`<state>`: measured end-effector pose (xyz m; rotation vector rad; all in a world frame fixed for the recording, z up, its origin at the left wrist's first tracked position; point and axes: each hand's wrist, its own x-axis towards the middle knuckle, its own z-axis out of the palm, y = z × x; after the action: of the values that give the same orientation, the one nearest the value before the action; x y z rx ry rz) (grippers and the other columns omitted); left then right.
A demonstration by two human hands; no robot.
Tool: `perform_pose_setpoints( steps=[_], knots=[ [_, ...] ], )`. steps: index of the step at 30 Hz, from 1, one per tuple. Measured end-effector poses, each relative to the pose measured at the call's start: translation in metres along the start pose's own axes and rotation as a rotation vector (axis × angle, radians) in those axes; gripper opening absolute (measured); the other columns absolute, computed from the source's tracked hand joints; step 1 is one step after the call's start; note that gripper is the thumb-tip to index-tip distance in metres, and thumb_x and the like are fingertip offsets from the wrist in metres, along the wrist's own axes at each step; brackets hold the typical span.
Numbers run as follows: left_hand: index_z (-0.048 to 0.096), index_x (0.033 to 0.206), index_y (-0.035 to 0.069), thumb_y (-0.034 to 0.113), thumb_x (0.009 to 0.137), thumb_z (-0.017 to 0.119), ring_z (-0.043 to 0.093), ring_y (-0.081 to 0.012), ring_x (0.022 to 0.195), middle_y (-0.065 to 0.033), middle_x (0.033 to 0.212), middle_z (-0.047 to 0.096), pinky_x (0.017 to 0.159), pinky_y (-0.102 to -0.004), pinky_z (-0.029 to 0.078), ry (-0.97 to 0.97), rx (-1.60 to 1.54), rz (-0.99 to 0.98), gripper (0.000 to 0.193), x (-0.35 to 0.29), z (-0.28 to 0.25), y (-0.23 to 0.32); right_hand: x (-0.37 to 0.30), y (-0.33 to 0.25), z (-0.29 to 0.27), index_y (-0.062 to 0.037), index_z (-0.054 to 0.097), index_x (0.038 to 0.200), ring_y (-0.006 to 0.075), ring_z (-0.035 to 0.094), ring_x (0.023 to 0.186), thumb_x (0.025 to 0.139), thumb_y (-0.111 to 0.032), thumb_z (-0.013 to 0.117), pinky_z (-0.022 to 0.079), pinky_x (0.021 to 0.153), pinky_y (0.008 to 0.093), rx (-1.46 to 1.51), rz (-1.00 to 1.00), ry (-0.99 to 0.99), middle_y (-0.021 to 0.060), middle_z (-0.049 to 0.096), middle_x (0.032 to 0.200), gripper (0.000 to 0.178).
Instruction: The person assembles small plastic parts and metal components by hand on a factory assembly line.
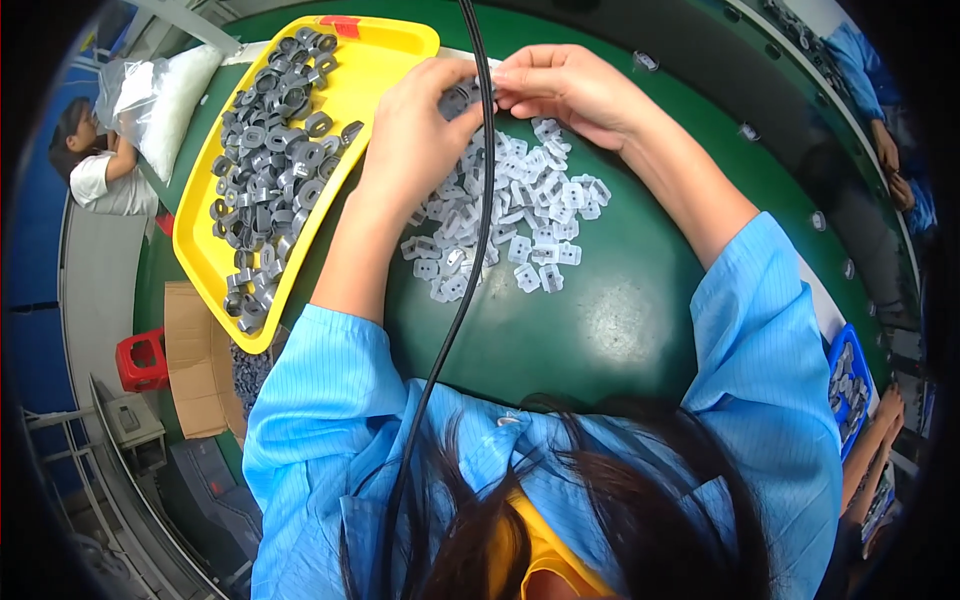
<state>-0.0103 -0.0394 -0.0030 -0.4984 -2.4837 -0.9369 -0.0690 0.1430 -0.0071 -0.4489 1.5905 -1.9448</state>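
My left hand (412, 125) is curled round a few dark grey plastic rings (455, 101) at the far side of the green table. Close beside it, my right hand (570, 92) has its thumb and fingertips pinched together at the edge of the grey parts. What sits in that pinch is too small to make out, and a black cable (487, 190) partly covers the spot. Below both hands lies a loose heap of translucent white plastic pieces (520, 195). Left of my left forearm, a yellow tray (395, 45) holds many grey rings (270, 150).
A cardboard box (195, 350) with small dark parts and a red stool (142, 361) stand at the lower left. Another person (105, 165) sits at the far left near a clear plastic bag (175, 105). At the right are a blue basket (848, 385) of grey parts and other people's arms.
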Motion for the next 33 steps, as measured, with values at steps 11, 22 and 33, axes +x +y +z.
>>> perform_pose_setpoints(
  steps=[11,22,33],
  knots=[
    [0.056,0.11,0.003,0.031,0.09,0.059,0.062,-0.0104,0.083,-0.0037,0.094,0.064,0.072,-0.0247,0.048,-0.121,-1.055,-0.569,0.034,0.005,-0.014,-0.009,-0.004,-0.006,0.011,-0.0036,0.066,0.093,0.0067,0.057,0.076,0.084,-0.019,0.067,0.045,0.064,0.0208,-0.461,-0.411,0.161,0.0002,0.063,0.084,0.018],
    [0.054,0.104,0.007,0.038,0.092,0.053,0.064,-0.0122,0.079,-0.0036,0.088,0.063,0.069,-0.0247,0.044,-0.173,-1.054,-0.577,0.032,0.005,-0.001,0.001,-0.013,-0.022,0.018,0.0001,0.066,0.09,0.007,0.058,0.075,0.08,-0.015,0.068,0.046,0.068,0.0226,-0.666,-0.32,0.154,0.003,0.065,0.081,0.018],
    [0.053,0.106,0.004,0.028,0.09,0.058,0.065,-0.0118,0.078,-0.0076,0.089,0.066,0.067,-0.0237,0.047,-0.2,-0.932,-0.502,0.03,0.006,0.002,0.003,-0.009,-0.022,0.007,0.0007,0.065,0.099,0.0109,0.063,0.078,0.083,-0.014,0.067,0.05,0.073,0.0213,-0.451,-0.185,0.158,0.0082,0.067,0.085,0.021]
  ],
)
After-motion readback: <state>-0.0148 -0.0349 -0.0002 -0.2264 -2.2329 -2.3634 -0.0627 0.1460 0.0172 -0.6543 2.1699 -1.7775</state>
